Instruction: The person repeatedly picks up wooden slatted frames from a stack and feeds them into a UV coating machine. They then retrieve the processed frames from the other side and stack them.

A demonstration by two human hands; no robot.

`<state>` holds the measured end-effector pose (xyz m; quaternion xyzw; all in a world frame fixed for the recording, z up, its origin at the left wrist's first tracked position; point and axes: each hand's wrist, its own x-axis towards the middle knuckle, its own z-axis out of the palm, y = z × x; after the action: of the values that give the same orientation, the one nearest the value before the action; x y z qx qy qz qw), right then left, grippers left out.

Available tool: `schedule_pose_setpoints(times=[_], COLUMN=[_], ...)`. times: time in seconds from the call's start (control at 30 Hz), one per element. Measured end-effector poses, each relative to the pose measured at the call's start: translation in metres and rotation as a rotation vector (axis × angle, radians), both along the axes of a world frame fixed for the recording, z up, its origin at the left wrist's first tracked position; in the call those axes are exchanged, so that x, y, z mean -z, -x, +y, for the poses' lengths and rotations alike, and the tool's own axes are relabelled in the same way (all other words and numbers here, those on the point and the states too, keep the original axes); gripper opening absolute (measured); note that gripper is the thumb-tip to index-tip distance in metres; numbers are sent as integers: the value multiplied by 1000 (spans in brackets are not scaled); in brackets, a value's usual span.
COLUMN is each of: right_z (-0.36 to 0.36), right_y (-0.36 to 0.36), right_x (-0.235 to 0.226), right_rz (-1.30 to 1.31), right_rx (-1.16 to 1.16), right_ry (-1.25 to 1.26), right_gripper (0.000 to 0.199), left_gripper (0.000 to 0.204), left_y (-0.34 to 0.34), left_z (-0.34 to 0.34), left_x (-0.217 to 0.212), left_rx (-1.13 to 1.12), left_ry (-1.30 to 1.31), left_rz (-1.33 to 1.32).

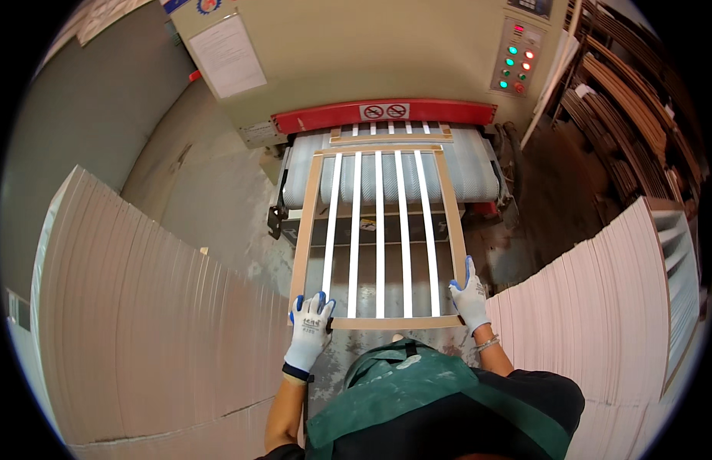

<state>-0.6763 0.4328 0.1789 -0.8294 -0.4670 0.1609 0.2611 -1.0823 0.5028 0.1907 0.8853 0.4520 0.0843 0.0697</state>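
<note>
I hold a rectangular wooden frame (306, 222) with several white slats running lengthwise, its far end resting on the ribbed conveyor belt (471, 172) of a beige machine (371, 54). My left hand (310, 326), in a white and blue glove, grips the frame's near left corner. My right hand (469, 297), gloved the same, grips the near right corner. A second slatted frame (390, 134) lies further along the belt, partly under the machine's red guard (310, 119).
Tall stacks of pale boards stand at my left (149, 322) and right (601, 307). A panel of green and red lights (517, 65) is on the machine's right. Wooden frames lean on racks at the far right (624, 100).
</note>
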Motion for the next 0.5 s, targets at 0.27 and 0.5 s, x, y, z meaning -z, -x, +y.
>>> schedule_pose_setpoints(times=[0.27,0.5], right_z=[41,69], right_y=[-9,-19], right_x=[-4,-4], right_rz=[-75,-100], right_rx=[-7,-33], right_ry=[-56,27], right_gripper=[79,74], left_gripper=[75,60], left_y=[-12,-17], left_z=[38,60], left_x=[-2,-11], left_rx=[-15,-4], left_ry=[18,8], left_rz=[127,123])
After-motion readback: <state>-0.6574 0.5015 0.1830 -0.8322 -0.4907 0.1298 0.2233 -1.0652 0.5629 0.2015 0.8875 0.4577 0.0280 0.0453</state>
